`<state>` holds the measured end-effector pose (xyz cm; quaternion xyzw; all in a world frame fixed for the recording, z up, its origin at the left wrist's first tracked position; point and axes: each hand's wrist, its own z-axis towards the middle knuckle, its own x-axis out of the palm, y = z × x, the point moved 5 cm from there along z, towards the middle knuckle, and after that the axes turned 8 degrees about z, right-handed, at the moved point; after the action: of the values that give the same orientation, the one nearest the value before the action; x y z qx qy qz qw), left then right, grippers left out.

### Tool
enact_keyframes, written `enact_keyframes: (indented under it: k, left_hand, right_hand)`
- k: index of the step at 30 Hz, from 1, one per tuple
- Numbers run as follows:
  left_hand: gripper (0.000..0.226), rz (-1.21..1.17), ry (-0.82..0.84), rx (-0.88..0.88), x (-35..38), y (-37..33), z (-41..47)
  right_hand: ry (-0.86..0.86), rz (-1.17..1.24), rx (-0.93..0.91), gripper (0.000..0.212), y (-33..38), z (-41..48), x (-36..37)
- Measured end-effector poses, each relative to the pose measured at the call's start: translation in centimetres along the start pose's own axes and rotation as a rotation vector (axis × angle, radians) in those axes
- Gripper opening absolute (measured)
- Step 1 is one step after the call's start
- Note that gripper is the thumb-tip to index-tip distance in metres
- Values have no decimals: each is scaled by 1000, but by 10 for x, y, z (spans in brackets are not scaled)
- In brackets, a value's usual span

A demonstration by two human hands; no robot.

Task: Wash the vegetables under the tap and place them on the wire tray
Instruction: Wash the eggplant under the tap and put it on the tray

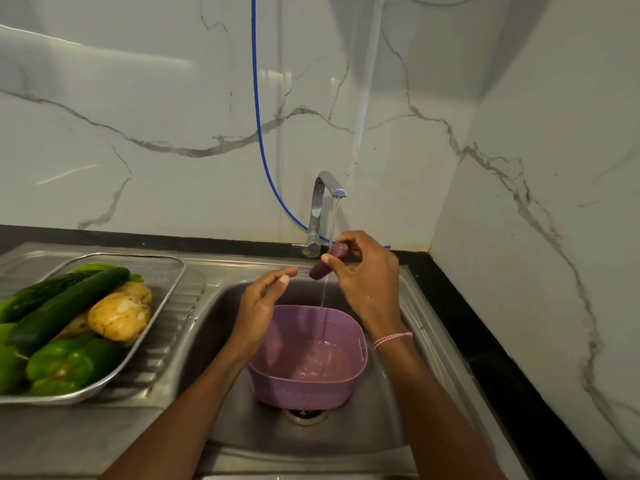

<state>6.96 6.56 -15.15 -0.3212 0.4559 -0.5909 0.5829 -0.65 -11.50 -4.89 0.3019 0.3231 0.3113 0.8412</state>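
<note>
under tap (325, 188), purple vegetable (329, 261) pinched in right hand (367, 271).

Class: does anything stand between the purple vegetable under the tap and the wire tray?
Only the open left hand, beside the purple vegetable in the right hand; the wire tray has bare mesh at its far corner.

Behind the sink (381, 431) stands the tap (320, 202); in the sink sits a basket (273, 386). Left of the sink, the wire tray (175, 268) holds cucumbers (69, 303), potatoes (119, 317) and peppers (69, 363). Over the sink, the right hand (367, 275) holds a small vegetable (329, 263).
</note>
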Motion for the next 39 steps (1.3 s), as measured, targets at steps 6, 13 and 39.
enact_keyframes:
  k: [6,13,39]
  left_hand:
    - [20,195,-84,-44,-6,10,-7]
    - [21,301,-152,-136,-8,14,-10]
    - [37,973,-438,137,-188,-128,-76]
  right_hand:
    - [523,-322,205,33,-53,-49,42]
    - [172,-127,66,23,-29,-39,28]
    - [531,900,520,28,119,-35,173]
